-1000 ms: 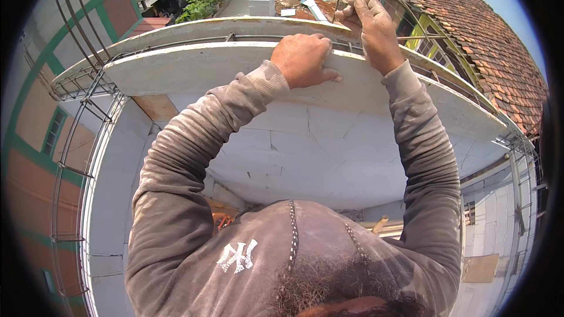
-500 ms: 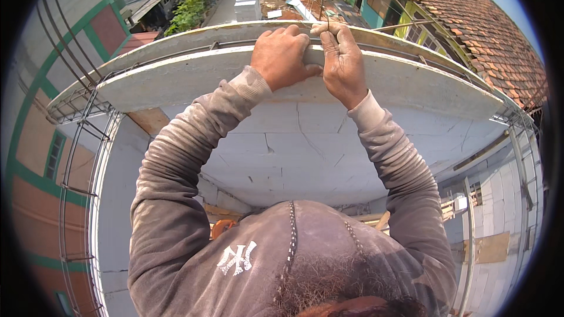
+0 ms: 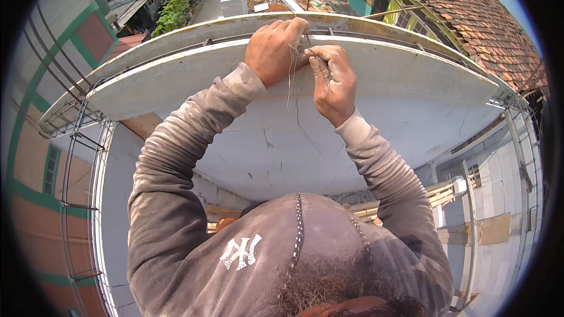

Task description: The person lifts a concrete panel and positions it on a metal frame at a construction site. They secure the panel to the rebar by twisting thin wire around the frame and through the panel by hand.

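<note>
My left hand is closed at the top edge of the pale wall form, fingers curled over. Thin tie wire dangles below its fingertips, the loose ends hanging down the form's near face. Close by on the right, my right hand is raised in a pinch, thumb and forefinger pressed together just below the edge, where a strand of the wire seems to run. My fingers partly hide the grip. Steel reinforcing bars lie lengthwise between the form's two boards, behind my hands.
A rebar cage stands at the left corner, with upright bars above it. At right are a block wall and a pole. Beyond the form are stacked white blocks and a tiled roof.
My right hand has come down from above the form's edge to just below it. The wire that stood up above my fingers now hangs between my hands. My left hand shifted slightly left.
</note>
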The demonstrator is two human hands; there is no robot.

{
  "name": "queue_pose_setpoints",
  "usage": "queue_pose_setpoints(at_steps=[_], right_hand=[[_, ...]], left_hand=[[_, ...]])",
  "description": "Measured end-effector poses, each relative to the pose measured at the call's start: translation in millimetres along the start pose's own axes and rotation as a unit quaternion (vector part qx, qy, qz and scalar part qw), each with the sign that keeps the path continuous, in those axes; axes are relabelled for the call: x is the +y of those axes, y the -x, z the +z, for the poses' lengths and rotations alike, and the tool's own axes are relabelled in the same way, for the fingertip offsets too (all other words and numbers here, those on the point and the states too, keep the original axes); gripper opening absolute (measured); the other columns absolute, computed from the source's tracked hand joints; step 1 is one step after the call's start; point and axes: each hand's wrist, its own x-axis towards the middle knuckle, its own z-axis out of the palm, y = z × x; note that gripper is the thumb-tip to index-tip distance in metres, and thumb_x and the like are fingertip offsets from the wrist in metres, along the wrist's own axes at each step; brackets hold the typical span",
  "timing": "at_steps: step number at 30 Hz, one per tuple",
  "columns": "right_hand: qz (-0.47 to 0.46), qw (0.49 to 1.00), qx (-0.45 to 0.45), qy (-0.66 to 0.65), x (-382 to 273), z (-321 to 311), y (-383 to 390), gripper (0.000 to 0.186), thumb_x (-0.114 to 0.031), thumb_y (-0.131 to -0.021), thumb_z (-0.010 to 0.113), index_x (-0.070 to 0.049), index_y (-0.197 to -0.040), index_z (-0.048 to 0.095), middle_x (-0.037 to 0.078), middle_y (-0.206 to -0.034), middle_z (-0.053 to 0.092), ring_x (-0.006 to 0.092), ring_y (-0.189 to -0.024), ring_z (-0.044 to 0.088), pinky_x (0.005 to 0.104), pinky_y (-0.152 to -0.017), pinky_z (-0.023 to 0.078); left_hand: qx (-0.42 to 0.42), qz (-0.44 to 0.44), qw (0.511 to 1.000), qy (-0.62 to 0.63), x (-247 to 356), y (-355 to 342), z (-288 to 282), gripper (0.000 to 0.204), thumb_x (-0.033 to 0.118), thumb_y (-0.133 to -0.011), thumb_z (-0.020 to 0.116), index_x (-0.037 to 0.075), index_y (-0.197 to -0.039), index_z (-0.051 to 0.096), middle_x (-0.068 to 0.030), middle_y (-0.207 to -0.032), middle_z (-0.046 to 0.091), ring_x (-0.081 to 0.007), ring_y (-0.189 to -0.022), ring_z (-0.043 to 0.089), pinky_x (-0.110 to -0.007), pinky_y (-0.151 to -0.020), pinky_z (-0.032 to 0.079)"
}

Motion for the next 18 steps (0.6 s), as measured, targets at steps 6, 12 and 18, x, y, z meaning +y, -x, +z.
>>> queue_pose_setpoints(at_steps=[6, 12, 18], right_hand=[[0.05, 0.998, 0.023, -0.038, -5, 4, 3, 0.012, -0.002, -0.102, 0.07, -0.001, -0.114, 0.072, 0.01, -0.109, 0.069, 0.0232, -0.102, 0.066, 0.0331, -0.091, 0.054], [0.092, 0.995, 0.007, -0.049, -16, 3, 19, 0.018, -0.002, -0.102, 0.07, 0.0, -0.12, 0.07, 0.009, -0.11, 0.069, 0.019, -0.099, 0.066, 0.0319, -0.09, 0.054], [0.212, 0.952, -0.057, 0.214, 18, 17, 151, 0.022, -0.009, -0.101, 0.072, 0.003, -0.116, 0.06, 0.013, -0.1, 0.068, 0.0208, -0.087, 0.065, 0.0347, -0.084, 0.054]], left_hand=[[0.002, 0.055, 0.998, 0.016, -6, 4, -3, 0.037, 0.023, -0.082, 0.086, 0.011, -0.115, 0.073, -0.0073, -0.103, 0.076, -0.0297, -0.094, 0.074, -0.04, -0.081, 0.061], [0.023, 0.056, 0.998, 0.016, -7, 6, 1, 0.026, 0.026, -0.086, 0.086, 0.011, -0.104, 0.076, -0.0052, -0.097, 0.076, -0.0276, -0.09, 0.075, -0.038, -0.077, 0.061], [0.052, 0.061, 0.997, -0.002, -5, 0, 7, 0.036, 0.045, -0.09, 0.084, 0.01, -0.097, 0.078, -0.0037, -0.088, 0.077, -0.0262, -0.08, 0.075, -0.038, -0.071, 0.06]])
